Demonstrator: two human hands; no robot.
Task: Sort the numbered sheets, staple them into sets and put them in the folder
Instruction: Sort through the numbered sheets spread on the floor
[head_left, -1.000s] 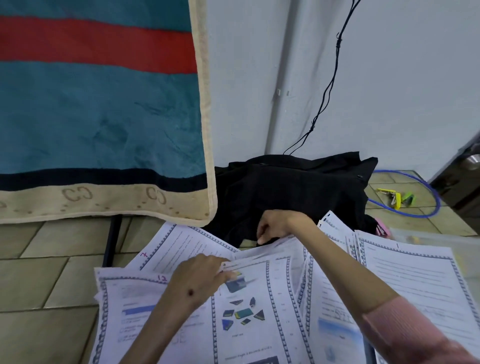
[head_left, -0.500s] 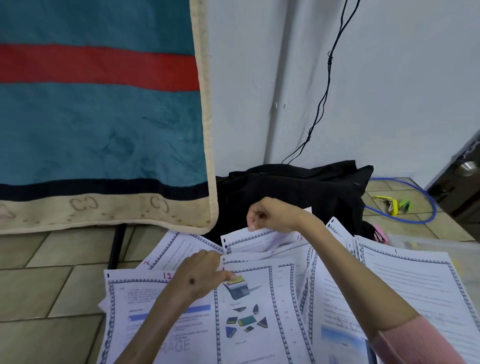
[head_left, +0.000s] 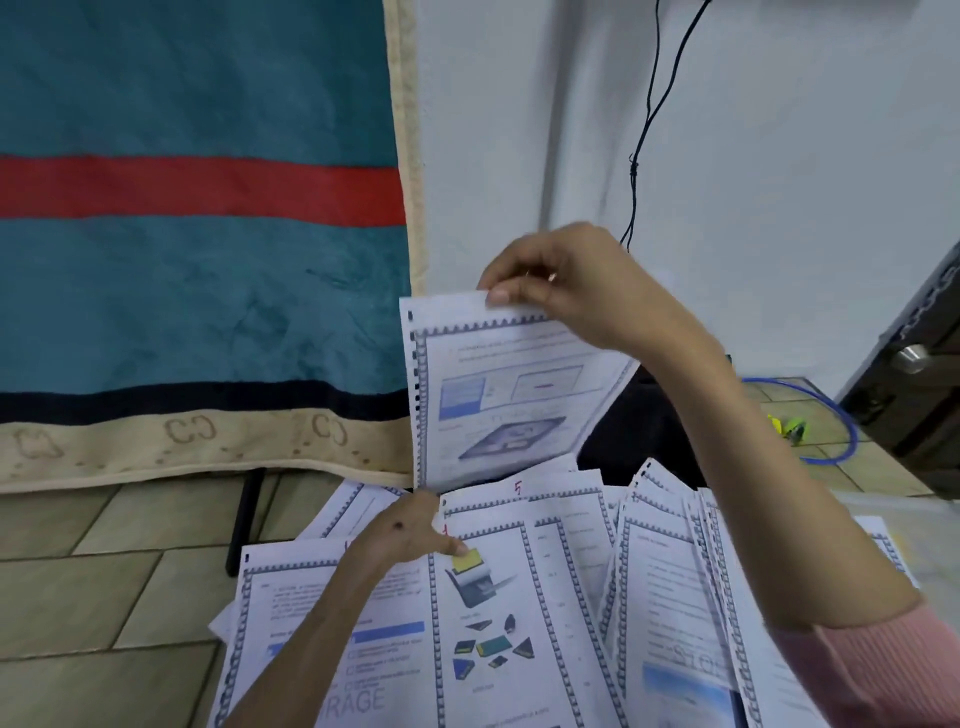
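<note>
Several printed sheets with patterned borders and red handwritten numbers lie fanned out in front of me (head_left: 524, 613). My right hand (head_left: 571, 286) pinches the top edge of one sheet (head_left: 498, 395) and holds it raised upright above the pile; it shows diagrams. My left hand (head_left: 410, 535) rests flat on the pile, its fingertips on the sheet with the printer picture. A sheet marked 5 (head_left: 519, 491) lies just under the raised one. No stapler or folder can be made out.
A teal blanket (head_left: 197, 291) with a red stripe hangs at the left. Black cloth (head_left: 639, 431) lies behind the papers. A blue cable loop (head_left: 831, 415) with a yellow-green object lies on the tiled floor at the right, near a dark door (head_left: 914, 384).
My right hand has lifted one sheet from the back of the pile and raised it upright. My left hand has stayed on the pile. The camera has tilted down.
</note>
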